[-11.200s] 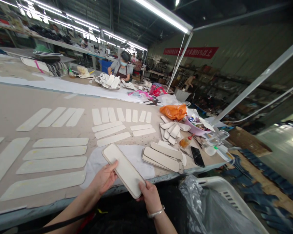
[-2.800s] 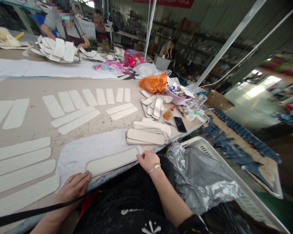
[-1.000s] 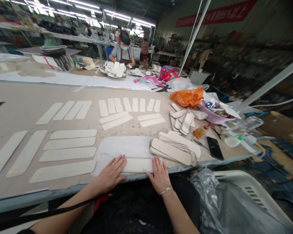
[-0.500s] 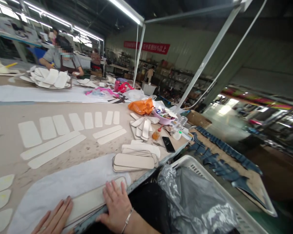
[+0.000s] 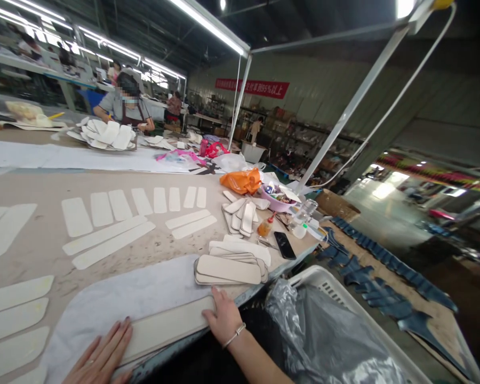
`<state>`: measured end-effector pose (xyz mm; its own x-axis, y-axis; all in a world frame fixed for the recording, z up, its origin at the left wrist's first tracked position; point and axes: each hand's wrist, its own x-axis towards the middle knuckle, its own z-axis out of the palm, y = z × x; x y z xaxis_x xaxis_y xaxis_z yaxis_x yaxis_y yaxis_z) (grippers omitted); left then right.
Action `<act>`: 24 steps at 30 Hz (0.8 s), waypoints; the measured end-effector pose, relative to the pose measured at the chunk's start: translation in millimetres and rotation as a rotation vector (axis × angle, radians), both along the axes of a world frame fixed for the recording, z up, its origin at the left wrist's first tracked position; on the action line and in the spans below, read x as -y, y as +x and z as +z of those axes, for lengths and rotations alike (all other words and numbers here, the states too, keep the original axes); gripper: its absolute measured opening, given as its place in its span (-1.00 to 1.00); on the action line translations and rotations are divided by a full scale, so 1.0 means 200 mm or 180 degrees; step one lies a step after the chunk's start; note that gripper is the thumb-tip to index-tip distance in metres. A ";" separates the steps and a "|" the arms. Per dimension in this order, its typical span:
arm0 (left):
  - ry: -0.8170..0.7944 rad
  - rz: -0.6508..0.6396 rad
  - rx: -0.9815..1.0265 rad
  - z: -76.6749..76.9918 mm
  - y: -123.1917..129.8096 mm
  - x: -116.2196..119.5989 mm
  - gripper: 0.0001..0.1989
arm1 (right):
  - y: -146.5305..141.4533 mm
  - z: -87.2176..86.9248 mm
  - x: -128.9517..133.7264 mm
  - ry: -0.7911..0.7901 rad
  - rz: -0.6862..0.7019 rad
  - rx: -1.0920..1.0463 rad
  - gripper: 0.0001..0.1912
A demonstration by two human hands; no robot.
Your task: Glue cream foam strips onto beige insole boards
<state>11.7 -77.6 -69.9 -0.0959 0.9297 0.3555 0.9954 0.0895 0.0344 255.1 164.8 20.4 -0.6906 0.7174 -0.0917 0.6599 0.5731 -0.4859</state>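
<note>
A long off-white panel with rounded ends point(image 5: 168, 325) lies on other layers along the near table edge, partly over a white cloth point(image 5: 132, 282). My left hand point(image 5: 104, 352) rests flat on the panel's left part, fingers stretched and close together. At the panel's right end is my right hand point(image 5: 224, 316), a bracelet on its wrist. Its thumb is apart from the fingers and touches the end; the fingers reach past it, gripping nothing that I can see. Just beyond sits a stack of similar panels point(image 5: 228, 269).
Rows of pale pieces point(image 5: 100, 208) cover the table. A phone point(image 5: 285, 245), an orange bag point(image 5: 240, 181) and a purple basin point(image 5: 278, 202) stand toward the right. A white crate point(image 5: 324, 282) with grey plastic is beside the table. A co-worker point(image 5: 130, 106) sits across.
My right hand has shifted from lying flat across the panel to its right end, uncovering more of the surface. My left hand stays on the panel. The view has turned slightly left.
</note>
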 end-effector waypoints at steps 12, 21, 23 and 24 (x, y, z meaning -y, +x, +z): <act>0.0150 0.0338 0.0166 0.22 0.10 0.02 -0.24 | 0.02 0.30 -0.62 -0.1298 -0.0998 -0.1463 -0.61; 0.0131 0.0307 -0.0022 0.26 0.11 0.02 -0.25 | 0.10 0.12 -0.76 0.0186 -0.0481 -0.0578 -0.32; 0.0078 0.0325 0.0029 0.27 0.12 0.04 -0.29 | 0.11 0.04 -0.70 0.0578 0.0213 0.0073 -0.30; 0.0052 0.0347 0.0068 0.27 0.12 0.04 -0.32 | 0.12 0.01 -0.68 0.0687 0.0416 0.0288 -0.32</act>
